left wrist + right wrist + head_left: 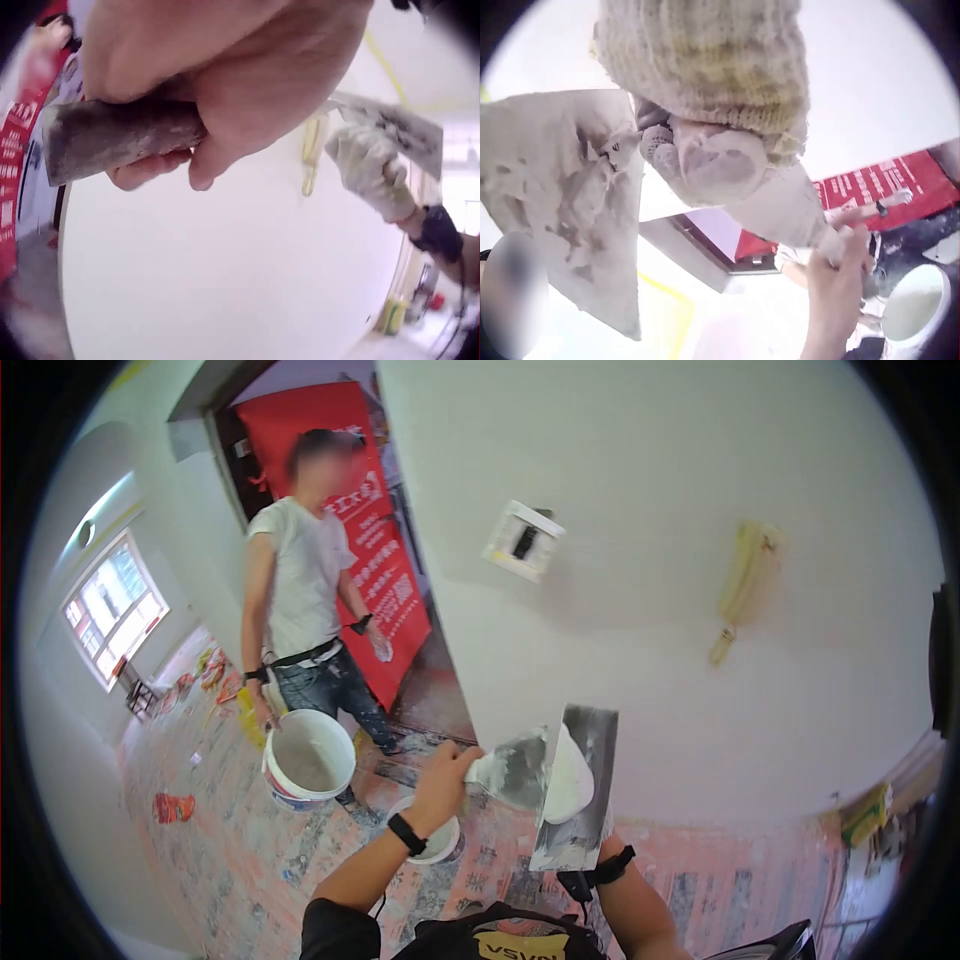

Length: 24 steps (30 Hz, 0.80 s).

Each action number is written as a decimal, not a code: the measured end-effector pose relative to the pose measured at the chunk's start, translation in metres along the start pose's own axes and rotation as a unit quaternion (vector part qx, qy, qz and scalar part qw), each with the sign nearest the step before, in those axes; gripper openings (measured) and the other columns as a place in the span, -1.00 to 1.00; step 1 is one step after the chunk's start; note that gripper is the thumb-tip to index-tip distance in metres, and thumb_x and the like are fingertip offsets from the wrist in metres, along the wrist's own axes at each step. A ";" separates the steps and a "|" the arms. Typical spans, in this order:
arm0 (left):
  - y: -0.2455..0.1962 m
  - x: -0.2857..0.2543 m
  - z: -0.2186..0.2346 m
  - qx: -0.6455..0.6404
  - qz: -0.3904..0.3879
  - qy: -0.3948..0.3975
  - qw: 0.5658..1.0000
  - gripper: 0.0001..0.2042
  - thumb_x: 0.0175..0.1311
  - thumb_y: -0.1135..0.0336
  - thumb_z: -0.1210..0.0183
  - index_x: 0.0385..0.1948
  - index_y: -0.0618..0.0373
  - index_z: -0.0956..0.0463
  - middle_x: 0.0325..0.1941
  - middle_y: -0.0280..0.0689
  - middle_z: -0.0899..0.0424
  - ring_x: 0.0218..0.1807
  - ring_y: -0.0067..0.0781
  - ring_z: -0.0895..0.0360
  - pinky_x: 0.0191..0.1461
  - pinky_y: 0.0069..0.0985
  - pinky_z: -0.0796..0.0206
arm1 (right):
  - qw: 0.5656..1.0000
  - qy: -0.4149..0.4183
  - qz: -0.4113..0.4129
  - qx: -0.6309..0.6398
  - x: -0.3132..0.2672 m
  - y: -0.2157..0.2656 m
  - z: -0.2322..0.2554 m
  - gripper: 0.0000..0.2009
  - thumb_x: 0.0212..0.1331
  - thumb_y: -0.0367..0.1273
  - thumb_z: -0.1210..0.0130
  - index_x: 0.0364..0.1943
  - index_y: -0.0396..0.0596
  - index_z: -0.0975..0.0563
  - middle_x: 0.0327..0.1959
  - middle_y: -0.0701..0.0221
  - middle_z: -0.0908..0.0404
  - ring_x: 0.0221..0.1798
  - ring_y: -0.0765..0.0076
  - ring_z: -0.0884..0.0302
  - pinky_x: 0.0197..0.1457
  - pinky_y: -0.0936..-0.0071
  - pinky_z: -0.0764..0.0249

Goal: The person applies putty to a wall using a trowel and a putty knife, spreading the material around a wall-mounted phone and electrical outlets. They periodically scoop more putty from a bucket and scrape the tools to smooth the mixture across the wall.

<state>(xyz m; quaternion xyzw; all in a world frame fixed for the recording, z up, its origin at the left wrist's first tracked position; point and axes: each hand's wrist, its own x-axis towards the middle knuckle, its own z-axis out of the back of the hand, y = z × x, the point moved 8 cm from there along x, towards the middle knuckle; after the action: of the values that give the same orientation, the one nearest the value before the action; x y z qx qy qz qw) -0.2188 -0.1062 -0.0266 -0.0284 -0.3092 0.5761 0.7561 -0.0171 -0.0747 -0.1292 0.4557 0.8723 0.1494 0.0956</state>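
Note:
My bare left hand (440, 780) grips the handle of a wide putty knife (518, 772), its blade reaching right to the edge of a steel plastering trowel (598, 755). A thick white mound of putty (570, 780) sits on the trowel's face. My right hand (371, 171), in a knitted work glove, holds the trowel by its handle; the head view hides most of this hand behind the plate. In the left wrist view, the knife's worn handle (124, 139) sticks out from my curled fingers. Dried smears cover the trowel's back (570, 202) in the right wrist view.
A white wall (640, 620) rises ahead, with a switch box (525, 542) and a wrapped intercom handset (748, 575). On the left a person (305, 570) holds a large bucket (348, 760). Another bucket (455, 850) stands below my left arm. Stained sheeting (230, 850) covers the floor.

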 end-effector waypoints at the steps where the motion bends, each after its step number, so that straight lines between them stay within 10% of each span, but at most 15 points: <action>1: 0.006 -0.003 -0.005 -0.011 -0.010 0.016 1.000 -0.68 0.13 0.55 -0.20 -0.03 0.12 -0.58 -0.24 -0.07 -0.52 -0.14 0.02 -0.51 -0.07 -0.21 -0.36 | 0.996 0.061 -0.044 0.050 -0.004 0.002 0.017 -0.59 0.52 -0.13 0.04 0.27 -0.05 -0.43 0.10 0.37 -0.58 0.08 0.21 -0.58 0.26 0.15 -0.55; 3: 0.013 -0.007 -0.015 -0.141 -0.046 -0.013 0.989 -0.81 0.17 0.48 -0.29 -0.18 0.17 -0.60 -0.30 -0.12 -0.65 -0.25 -0.15 -0.60 -0.18 -0.29 -0.39 | 0.995 0.100 0.001 0.018 -0.012 0.031 0.016 -0.58 0.49 -0.10 0.03 0.25 -0.04 -0.43 0.07 0.38 -0.58 0.06 0.15 -0.57 0.24 0.06 -0.55; 5: 0.017 -0.014 -0.028 -0.232 0.051 0.076 0.968 -0.83 0.18 0.41 -0.34 -0.23 0.18 -0.61 -0.36 -0.20 -0.68 -0.30 -0.29 -0.60 -0.21 -0.36 -0.40 | 0.877 -0.074 0.317 -0.353 -0.035 0.106 0.009 -0.55 0.48 -0.07 0.02 0.27 -0.04 -0.42 0.08 0.37 -0.59 0.10 0.19 -0.57 0.27 0.09 -0.53; 8: -0.029 -0.013 -0.035 -0.314 0.187 0.268 0.891 -0.77 0.16 0.30 -0.44 -0.28 0.19 -0.61 -0.44 -0.37 -0.67 -0.40 -0.53 -0.56 -0.30 -0.50 -0.39 | 0.949 -0.030 0.292 -0.117 -0.061 0.152 -0.028 -0.65 0.47 -0.35 -0.05 0.25 -0.17 -0.44 0.11 0.36 -0.61 0.11 0.33 -0.59 0.28 0.30 -0.53; 11: -0.067 -0.006 -0.055 -0.341 0.192 0.369 0.843 -0.73 0.16 0.25 -0.48 -0.27 0.17 -0.61 -0.47 -0.49 -0.61 -0.52 -0.73 -0.45 -0.46 -0.64 -0.29 | 0.934 -0.045 0.306 -0.179 -0.055 0.147 -0.056 -0.78 0.41 -0.41 -0.06 0.05 -0.14 -0.54 -0.02 0.42 -0.66 0.00 0.40 -0.62 0.13 0.40 -0.57; 14: -0.097 0.015 -0.050 -0.370 0.123 0.377 0.840 -0.74 0.17 0.26 -0.48 -0.29 0.17 -0.59 -0.49 -0.50 -0.58 -0.58 -0.78 -0.38 -0.55 -0.67 -0.19 | 0.820 -0.050 0.211 -0.530 -0.038 0.138 -0.083 -0.83 0.32 -0.34 -0.18 -0.09 -0.09 -0.55 -0.18 0.44 -0.69 -0.11 0.43 -0.62 0.00 0.47 -0.53; 16: -0.087 0.027 -0.035 -0.415 0.167 0.318 0.836 -0.76 0.17 0.31 -0.47 -0.35 0.18 -0.56 -0.55 -0.50 -0.54 -0.61 -0.77 -0.36 -0.57 -0.66 -0.17 | 0.645 -0.011 0.164 -0.746 -0.028 0.135 -0.082 -0.76 0.25 -0.24 -0.28 -0.19 -0.06 -0.52 -0.45 0.48 -0.63 -0.35 0.49 -0.57 -0.27 0.49 -0.47; 19: -0.075 0.040 -0.024 -0.404 0.233 0.275 0.841 -0.79 0.23 0.41 -0.39 -0.45 0.16 -0.48 -0.69 -0.48 -0.45 -0.72 -0.74 -0.29 -0.66 -0.65 -0.05 | 0.714 -0.243 0.096 -0.650 -0.015 0.203 -0.031 -0.70 0.26 -0.12 -0.30 -0.27 -0.04 -0.54 -0.63 0.49 -0.51 -0.60 0.57 -0.41 -0.54 0.50 -0.34; 21: -0.062 0.038 -0.031 -0.417 0.242 0.266 0.835 -0.78 0.21 0.38 -0.43 -0.44 0.15 -0.50 -0.66 -0.51 -0.45 -0.70 -0.75 -0.30 -0.64 -0.67 -0.10 | 0.816 -0.245 0.172 -0.495 -0.022 0.262 -0.046 -0.67 0.33 -0.08 -0.24 -0.38 -0.02 -0.55 -0.73 0.53 -0.43 -0.74 0.63 -0.24 -0.68 0.54 -0.14; 24: -0.049 0.034 -0.045 -0.427 0.259 0.266 0.825 -0.78 0.23 0.39 -0.41 -0.44 0.15 -0.49 -0.68 -0.50 -0.44 -0.71 -0.75 -0.30 -0.64 -0.68 -0.09 | 0.801 -0.203 0.273 -0.493 -0.010 0.328 -0.087 -0.67 0.38 -0.08 -0.20 -0.42 0.01 -0.53 -0.71 0.54 -0.43 -0.75 0.68 -0.20 -0.68 0.61 -0.09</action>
<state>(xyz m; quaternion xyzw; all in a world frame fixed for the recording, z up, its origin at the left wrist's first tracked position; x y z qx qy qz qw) -0.1497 -0.0779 -0.0283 -0.5794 -0.2927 0.5313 0.5444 0.2142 0.0790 0.0667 0.5868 0.4809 0.4827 0.4376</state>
